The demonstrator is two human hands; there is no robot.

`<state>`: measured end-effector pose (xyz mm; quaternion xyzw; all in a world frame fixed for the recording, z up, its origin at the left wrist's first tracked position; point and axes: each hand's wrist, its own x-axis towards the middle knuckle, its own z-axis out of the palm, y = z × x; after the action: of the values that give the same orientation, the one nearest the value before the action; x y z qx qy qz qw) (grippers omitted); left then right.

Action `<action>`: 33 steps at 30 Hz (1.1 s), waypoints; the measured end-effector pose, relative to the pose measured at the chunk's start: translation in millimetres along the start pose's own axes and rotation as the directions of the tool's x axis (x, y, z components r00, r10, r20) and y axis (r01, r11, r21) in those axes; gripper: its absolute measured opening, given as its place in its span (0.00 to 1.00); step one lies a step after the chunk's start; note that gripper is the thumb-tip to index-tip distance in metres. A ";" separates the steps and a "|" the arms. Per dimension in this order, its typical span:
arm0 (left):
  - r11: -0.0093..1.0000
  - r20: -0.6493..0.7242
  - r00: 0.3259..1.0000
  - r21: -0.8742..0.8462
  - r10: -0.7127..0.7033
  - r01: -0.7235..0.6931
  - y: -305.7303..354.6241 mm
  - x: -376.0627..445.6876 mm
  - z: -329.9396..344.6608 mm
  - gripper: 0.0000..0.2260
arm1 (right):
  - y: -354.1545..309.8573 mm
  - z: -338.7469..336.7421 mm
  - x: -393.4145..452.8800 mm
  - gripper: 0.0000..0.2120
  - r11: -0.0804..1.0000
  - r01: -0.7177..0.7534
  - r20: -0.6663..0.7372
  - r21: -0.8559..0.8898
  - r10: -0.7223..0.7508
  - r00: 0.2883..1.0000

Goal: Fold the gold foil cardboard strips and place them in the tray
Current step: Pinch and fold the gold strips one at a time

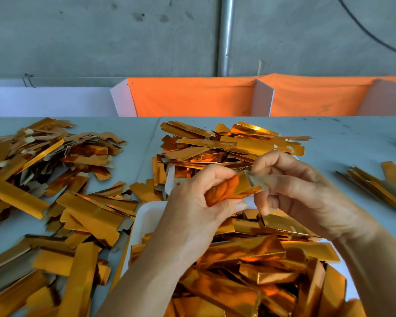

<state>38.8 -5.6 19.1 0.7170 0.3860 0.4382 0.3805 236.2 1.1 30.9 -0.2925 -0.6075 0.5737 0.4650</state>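
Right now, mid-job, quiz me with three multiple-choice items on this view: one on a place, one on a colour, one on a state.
1. Where is the strip that is being folded?
A. flat on the table
B. between both hands, above the tray
C. in the orange cloth bins

2. What colour is the tray?
A. white
B. black
C. green

3. What state is the tray in?
A. upside down
B. covered by a lid
C. holding many gold strips

Answers:
1 B: the left hand and the right hand both pinch the strip over the tray.
2 A: its bare rim shows white.
3 C: gold strips in the tray lie heaped inside it.
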 end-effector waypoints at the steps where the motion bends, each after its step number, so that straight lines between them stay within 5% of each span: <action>1: 1.000 0.002 1.000 0.001 0.002 -0.002 0.2 -0.3 -0.4 0.14 | -1.2 -1.0 -1.0 0.10 1.000 -0.010 0.025 0.000 0.010 1.000; 8: 0.999 0.007 1.000 0.052 0.017 -0.017 -0.9 -0.6 -0.1 0.14 | -1.7 -2.2 -1.1 0.11 0.997 -0.008 0.028 -0.075 0.010 1.000; 21: 0.890 0.030 0.997 0.449 0.069 -0.075 -1.7 -2.7 4.4 0.17 | 4.9 5.4 2.5 0.05 0.927 -0.076 -0.081 -0.367 0.050 0.995; 28: 0.936 -0.003 1.000 0.352 0.028 -0.025 -1.0 -2.1 1.5 0.14 | 5.7 2.0 2.7 0.07 0.993 -0.108 -0.023 0.049 0.110 0.994; 33: 0.941 -0.003 1.000 0.339 0.025 -0.022 -0.6 -2.7 1.2 0.15 | 8.2 2.1 3.6 0.18 0.981 -0.136 0.013 0.141 0.136 0.991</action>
<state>38.9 -8.0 17.3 0.7747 0.4484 0.3726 0.2449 231.4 4.8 24.0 -0.2985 -0.5448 0.6464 0.4431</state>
